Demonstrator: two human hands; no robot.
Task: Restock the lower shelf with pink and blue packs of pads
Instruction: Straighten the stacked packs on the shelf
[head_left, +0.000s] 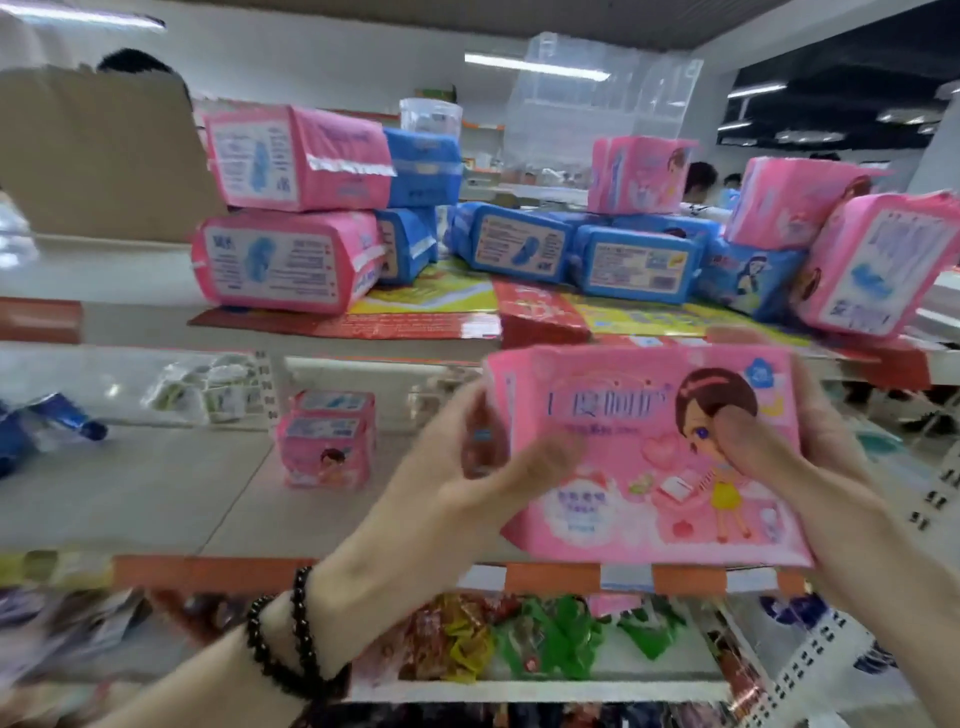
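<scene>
While both hands grip it, one pink pack (644, 457) with a cartoon girl on its face is held near, right of centre, in front of the lower shelf (156, 493). Left hand (467, 467) — fingers curled round the pack's left edge; beaded bracelet (291, 639) at that wrist. Right hand (810, 447) — thumb pressed on the front, fingers behind the right edge. Lower shelf: two small pink packs (327, 441) stacked, centre-left. Upper shelf (130, 322): pink and blue packs (519, 244) piled, some tilted.
</scene>
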